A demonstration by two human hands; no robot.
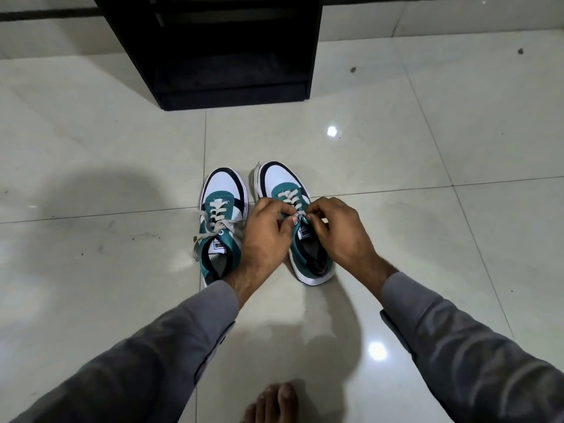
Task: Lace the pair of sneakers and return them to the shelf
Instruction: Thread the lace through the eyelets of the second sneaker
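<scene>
Sneakers [259, 222] side by side on tiles, both hands' grips pinching right sneaker's lace [300, 214]

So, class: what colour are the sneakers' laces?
Off-white laces, clearest in the head view.

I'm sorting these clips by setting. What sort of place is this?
Probably a home, perhaps an entryway: glossy pale floor tiles, a low black shelf unit against the wall, and a bare foot. Both hands, left hand and right hand, work the right sneaker's lace.
</scene>
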